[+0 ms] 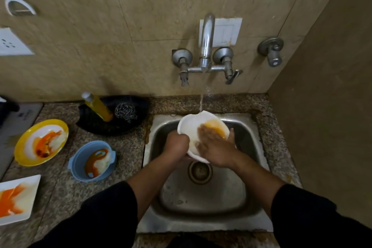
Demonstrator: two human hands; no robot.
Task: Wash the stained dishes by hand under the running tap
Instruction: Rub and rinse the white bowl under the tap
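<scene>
A white bowl (191, 127) with orange stain and water in it is held tilted over the steel sink (201, 197). Water runs from the tap (207, 42) onto its far rim. My left hand (177, 143) grips the bowl's left edge. My right hand (215, 147) lies flat inside the bowl, fingers spread over the stain. On the counter to the left wait a yellow-rimmed plate (41, 142), a blue bowl (93, 160) and a white square plate (17, 198), all smeared with orange sauce.
A black tray (132, 106) behind the blue bowl holds a yellow soap bottle (98, 107) and a steel scrubber (125, 111). A second valve (271, 51) sticks out of the wall on the right. The side wall stands close to the sink's right.
</scene>
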